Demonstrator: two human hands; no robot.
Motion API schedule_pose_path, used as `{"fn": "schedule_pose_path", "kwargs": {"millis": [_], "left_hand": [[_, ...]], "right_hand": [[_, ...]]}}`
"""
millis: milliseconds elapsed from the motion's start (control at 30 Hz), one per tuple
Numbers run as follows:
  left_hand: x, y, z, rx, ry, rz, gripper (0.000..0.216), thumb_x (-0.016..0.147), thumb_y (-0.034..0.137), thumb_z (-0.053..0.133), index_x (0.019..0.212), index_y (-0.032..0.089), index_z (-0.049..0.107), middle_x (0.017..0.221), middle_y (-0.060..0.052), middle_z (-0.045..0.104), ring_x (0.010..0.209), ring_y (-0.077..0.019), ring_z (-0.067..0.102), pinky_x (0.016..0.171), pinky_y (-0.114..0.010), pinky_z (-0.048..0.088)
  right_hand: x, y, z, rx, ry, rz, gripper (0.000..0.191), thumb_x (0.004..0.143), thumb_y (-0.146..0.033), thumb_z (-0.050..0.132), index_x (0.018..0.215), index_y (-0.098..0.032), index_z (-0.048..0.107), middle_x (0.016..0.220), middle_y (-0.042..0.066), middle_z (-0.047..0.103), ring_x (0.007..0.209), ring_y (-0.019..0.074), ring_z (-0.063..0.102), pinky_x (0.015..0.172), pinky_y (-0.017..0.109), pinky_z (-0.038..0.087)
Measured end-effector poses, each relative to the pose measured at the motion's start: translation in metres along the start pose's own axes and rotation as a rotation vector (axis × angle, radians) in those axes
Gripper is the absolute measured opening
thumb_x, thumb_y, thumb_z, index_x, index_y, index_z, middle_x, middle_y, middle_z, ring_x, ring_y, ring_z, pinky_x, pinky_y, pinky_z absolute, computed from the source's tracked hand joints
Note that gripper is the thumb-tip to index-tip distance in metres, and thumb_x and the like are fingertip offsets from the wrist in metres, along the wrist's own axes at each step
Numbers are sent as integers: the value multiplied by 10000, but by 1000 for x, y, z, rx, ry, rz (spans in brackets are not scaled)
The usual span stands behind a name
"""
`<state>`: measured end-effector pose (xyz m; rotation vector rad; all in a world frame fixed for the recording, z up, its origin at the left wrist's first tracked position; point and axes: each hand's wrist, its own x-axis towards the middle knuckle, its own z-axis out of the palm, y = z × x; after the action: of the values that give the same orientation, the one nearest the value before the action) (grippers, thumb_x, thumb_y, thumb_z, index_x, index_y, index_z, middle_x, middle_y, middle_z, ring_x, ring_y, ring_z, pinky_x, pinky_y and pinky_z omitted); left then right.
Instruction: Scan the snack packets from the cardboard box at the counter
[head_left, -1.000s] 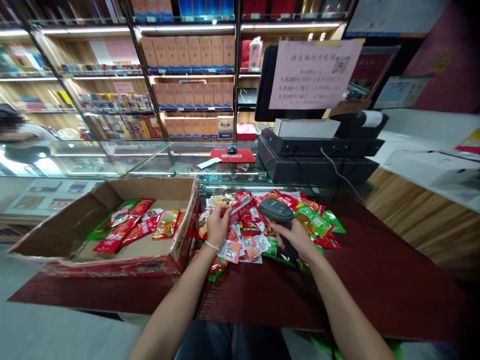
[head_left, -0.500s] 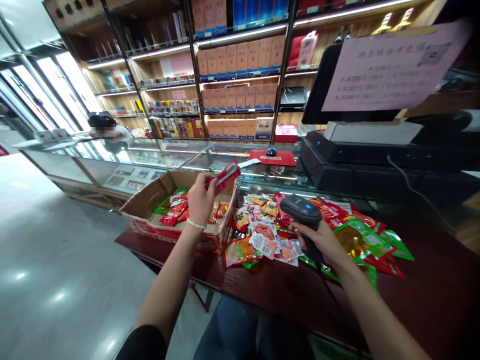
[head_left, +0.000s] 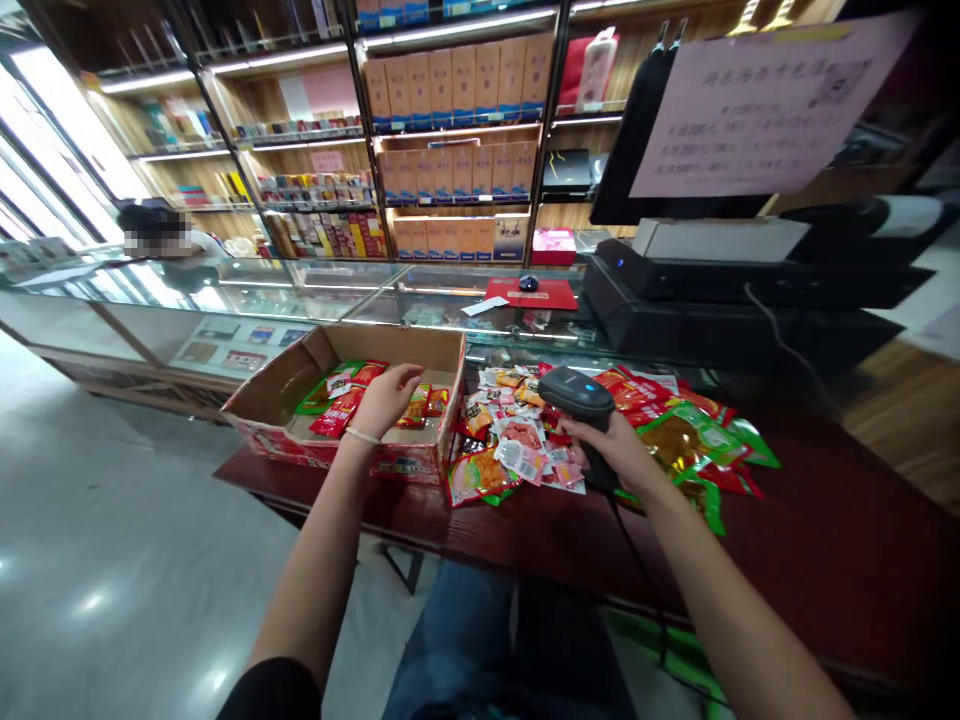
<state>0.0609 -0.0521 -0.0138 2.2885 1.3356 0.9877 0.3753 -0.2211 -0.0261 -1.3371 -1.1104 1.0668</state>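
My left hand (head_left: 388,400) is over the cardboard box (head_left: 277,395), with its fingers loosely stretched and no packet visible in them. Red and green snack packets (head_left: 339,408) lie in the box below and beside that hand. My right hand (head_left: 611,445) is wrapped round the handle of a black barcode scanner (head_left: 577,395), whose blue light is lit. Under and beside the scanner is a heap of small snack packets (head_left: 519,450), mostly pink, white and orange. Larger green and red snack bags (head_left: 682,435) lie to the right of the scanner.
Behind the dark red tabletop (head_left: 810,560) is a glass counter (head_left: 315,285) with a mouse (head_left: 529,284) on a red mat. A monitor bearing a paper sign (head_left: 750,120) stands at right. A person (head_left: 161,240) is at the far left. The scanner cable (head_left: 637,560) hangs down.
The red packet that was in my left hand is no longer seen there. That hand has lowered towards the box and its fingers have loosened. My right hand still holds the scanner. The view has shifted.
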Motion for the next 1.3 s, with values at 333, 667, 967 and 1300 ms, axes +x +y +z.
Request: {"fn": "schedule_pose_path", "kwargs": {"millis": [333,667,967,1300], "left_hand": [[-38,99,16,-149,12,318,269,925,287,490,1124,225,660,1102,-46,706,1007,-185,651,911,-307,492],[-68,90,133,-33,-328,382,299,799,266,669,1085,196,620,1101,-104,645,1079,-258,578,972,-400,426],[-63,80,161,-167,-261,194,238,825,419,640,880,188,632,873,-78,653,846,-228,606,788,-313,452],[-59,66,178,-670,-140,-104,316,872,343,563,1110,161,663,1094,-81,711,996,-225,654,879,-325,492]], "right_hand": [[-36,11,-25,-25,62,-10,301,771,-480,701,773,-184,649,436,-11,557,364,123,466,398,250,365],[-56,41,-24,19,72,44,329,765,-482,702,771,-164,617,395,-28,539,332,105,447,377,216,365],[-59,55,-21,-6,77,56,328,776,-486,686,820,-171,606,391,-40,532,329,112,449,369,220,373],[-67,45,-12,-184,109,118,296,771,-451,697,885,-188,621,395,-41,540,343,124,474,379,226,383]]}}
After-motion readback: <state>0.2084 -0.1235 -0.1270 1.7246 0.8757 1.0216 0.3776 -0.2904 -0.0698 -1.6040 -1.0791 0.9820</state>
